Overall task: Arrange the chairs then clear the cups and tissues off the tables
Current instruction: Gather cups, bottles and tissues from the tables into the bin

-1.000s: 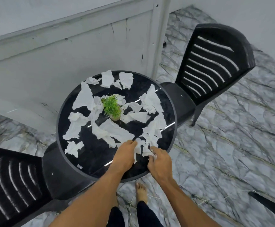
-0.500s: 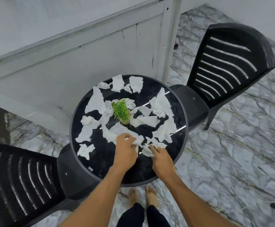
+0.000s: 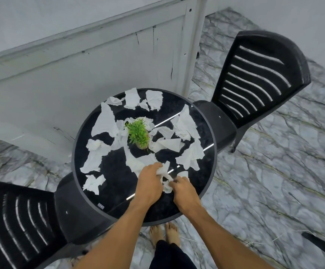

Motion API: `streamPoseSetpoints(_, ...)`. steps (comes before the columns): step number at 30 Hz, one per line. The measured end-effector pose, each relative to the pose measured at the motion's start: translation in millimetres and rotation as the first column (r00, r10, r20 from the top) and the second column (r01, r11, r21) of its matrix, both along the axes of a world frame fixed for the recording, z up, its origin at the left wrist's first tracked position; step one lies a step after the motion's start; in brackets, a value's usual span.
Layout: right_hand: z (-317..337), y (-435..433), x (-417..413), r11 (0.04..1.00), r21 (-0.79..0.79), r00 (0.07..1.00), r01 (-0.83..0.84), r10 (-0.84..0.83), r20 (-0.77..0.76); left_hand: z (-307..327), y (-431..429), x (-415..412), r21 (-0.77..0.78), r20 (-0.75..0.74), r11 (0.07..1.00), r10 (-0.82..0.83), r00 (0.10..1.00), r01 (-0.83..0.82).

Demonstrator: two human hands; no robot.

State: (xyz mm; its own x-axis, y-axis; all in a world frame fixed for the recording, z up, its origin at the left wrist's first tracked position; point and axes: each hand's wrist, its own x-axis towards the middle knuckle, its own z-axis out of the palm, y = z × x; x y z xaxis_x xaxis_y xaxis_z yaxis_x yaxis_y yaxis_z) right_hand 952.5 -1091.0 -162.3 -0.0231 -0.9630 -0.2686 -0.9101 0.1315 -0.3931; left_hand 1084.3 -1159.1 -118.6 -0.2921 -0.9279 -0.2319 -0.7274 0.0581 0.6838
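- A round black tabletop (image 3: 109,177) sits in the middle of the frame, strewn with torn white tissues (image 3: 185,124) across most of its surface.
- A small green plant (image 3: 138,133) in a pot stands upright near the center of the tabletop, with tissue pieces lying around and against its base.
- The left hand (image 3: 148,183), at lower center of the frame, has its grip curled around a bunched wad of tissue (image 3: 163,172) at the near edge of the tabletop.
- The right hand (image 3: 185,193), just beside the left, pinches a smaller crumpled scrap (image 3: 167,188) between fingertips and thumb; the two hands nearly touch over the paper.
- Loose pieces lie at the far rim of the tabletop, along its left side, and to the right of the plant.
- A black slatted chair (image 3: 258,74) stands at the upper right, its seat tucked against the tabletop's edge.
- A second black chair (image 3: 18,220) fills the lower left, its seat likewise pushed under the rim.
- The person's bare feet (image 3: 163,233) stand on the marble floor (image 3: 274,181) at the bottom center.
- A grey panelled wall (image 3: 70,65) runs across the upper left.
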Motion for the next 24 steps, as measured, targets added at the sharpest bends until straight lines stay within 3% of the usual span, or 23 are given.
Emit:
streamPoseSetpoints(5, -0.8, 10.3, 1.8, 0.980, -0.005, 0.978, 0.197, -0.196, 0.068, 10.7, -3.7, -2.0, -0.142, -0.006, 0.990, -0.005, 1.000, 0.004)
streamPoseSetpoints(8, 1.2, 9.7, -2.3, 0.952, -0.031, 0.943, 0.305, -0.297, 0.150, 18.7, -5.1, -9.7, -0.074, -0.092, 0.997, -0.024, 0.995, 0.018)
streamPoseSetpoints(12, 0.8, 7.8, -12.2, 0.952, -0.063, 0.933, 0.300, -0.279, 0.228, 30.2, -9.4, -26.6, -0.020, -0.210, 1.000, -0.021, 0.978, 0.017)
streamPoseSetpoints(18, 22.1, 3.2, -43.1, 0.713, -0.266, 0.731, 0.649, -0.488, 0.477, 40.7, -18.6, -56.4, 0.102, -0.324, 0.982, 0.184, 0.928, -0.159)
streamPoseSetpoints(21, 33.9, -18.2, -68.9, 0.633, -0.315, 0.697, 0.707, -0.553, 0.456, 28.7, -24.0, -62.8, 0.152, -0.221, 0.968, 0.229, 0.948, -0.198)
streamPoseSetpoints(22, 36.3, -27.0, -76.0, 0.644, -0.327, 0.716, 0.691, -0.552, 0.426, 23.4, -24.3, -63.3, 0.157, -0.181, 0.970, 0.211, 0.961, -0.183)
streamPoseSetpoints(24, 35.0, -45.2, -87.7, 0.759, -0.313, 0.812, 0.571, -0.464, 0.355, 13.5, -22.8, -65.4, 0.173, -0.119, 0.971, 0.186, 0.975, -0.164)
